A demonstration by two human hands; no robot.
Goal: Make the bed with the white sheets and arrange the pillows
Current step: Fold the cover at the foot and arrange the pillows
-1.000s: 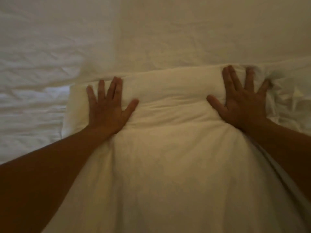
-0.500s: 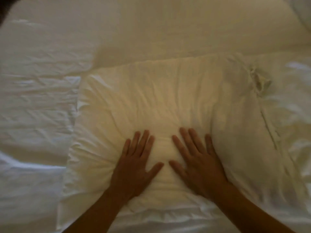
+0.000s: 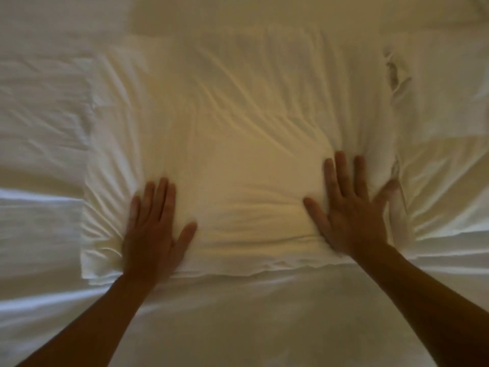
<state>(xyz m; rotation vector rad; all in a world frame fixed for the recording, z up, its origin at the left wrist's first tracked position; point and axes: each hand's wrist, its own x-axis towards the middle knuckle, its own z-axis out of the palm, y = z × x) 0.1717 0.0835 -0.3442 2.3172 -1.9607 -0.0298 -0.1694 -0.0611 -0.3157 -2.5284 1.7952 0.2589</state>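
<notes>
Pillow in a creased white case lies flat on the sheet — 2 hands press its near half. Left hand sits by the left corner, right hand near the right edge, fingers straight and spread, gripping nothing. Another pillow lies just beside it, rightward.

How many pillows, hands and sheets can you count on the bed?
Pillows: 2, the middle pillow and the right pillow, partly out of view
Hands: 2, the left hand and the right hand, both flat on the middle pillow
Sheets: 1, the white sheet
Total: 5
</notes>
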